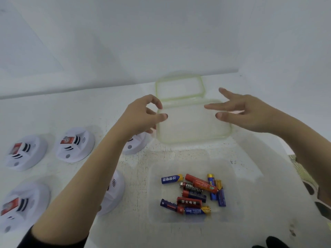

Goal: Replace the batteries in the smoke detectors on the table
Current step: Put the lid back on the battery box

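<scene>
While both hands hover over the nearer green-rimmed lid (pixel 193 126) at frame centre, no battery is in hand. Left hand (pixel 143 117) is loosely curled with its thumb at the lid's left edge, contact unclear; right hand (pixel 247 113) is spread wide and empty. A second lid (pixel 179 86) lies just behind. Reads as setup: tub open, lid set aside. Loose batteries (pixel 193 192) sit in the clear tub (pixel 238 176), lower centre. Smoke detectors (pixel 75 144) are grouped at frame left, domes up, none visibly opened. Next move, I'd judge: lift one detector, flip it, find the battery cover.
</scene>
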### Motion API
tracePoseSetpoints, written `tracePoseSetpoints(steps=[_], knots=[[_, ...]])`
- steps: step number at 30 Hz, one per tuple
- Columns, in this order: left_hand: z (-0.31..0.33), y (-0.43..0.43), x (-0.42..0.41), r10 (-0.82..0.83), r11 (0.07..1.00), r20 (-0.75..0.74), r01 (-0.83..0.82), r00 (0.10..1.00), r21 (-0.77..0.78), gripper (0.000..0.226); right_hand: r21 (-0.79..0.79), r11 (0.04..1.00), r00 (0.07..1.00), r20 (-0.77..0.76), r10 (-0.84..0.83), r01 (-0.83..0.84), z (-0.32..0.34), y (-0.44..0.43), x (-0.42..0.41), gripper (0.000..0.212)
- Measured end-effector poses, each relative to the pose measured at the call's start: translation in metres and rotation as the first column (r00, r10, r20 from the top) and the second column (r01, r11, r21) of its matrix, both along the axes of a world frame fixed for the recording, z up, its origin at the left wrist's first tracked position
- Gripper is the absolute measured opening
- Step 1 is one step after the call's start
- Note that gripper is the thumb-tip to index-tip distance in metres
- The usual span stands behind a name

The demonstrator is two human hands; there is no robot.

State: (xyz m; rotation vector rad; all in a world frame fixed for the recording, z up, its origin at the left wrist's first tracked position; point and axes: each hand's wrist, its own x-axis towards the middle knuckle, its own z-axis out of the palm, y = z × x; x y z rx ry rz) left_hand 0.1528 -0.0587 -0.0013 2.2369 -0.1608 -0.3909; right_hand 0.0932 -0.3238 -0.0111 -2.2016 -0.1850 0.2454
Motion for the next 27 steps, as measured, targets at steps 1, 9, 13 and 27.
tracePoseSetpoints(steps=[1,9,13,27], knots=[[0.002,0.0,0.007,0.017,1.0,0.029,-0.017,0.999,-0.002,0.014,-0.038,0.999,1.0,0.013,-0.015,0.015,0.005,0.0,0.004,0.028],[-0.023,-0.012,0.1,0.269,0.959,-0.125,-0.277,0.955,-0.058,0.03,-0.048,0.878,0.856,-0.207,-0.474,0.475,-0.008,0.004,0.111,0.035],[-0.036,-0.015,0.125,0.327,0.921,-0.209,-0.36,0.921,-0.146,0.048,0.087,0.808,0.802,-0.22,-0.555,0.583,-0.024,0.001,0.14,0.052],[-0.018,0.002,0.096,0.106,0.68,-0.248,-0.253,0.963,-0.689,0.038,0.803,0.341,0.868,-0.412,-0.276,0.489,-0.013,-0.014,0.11,0.021]])
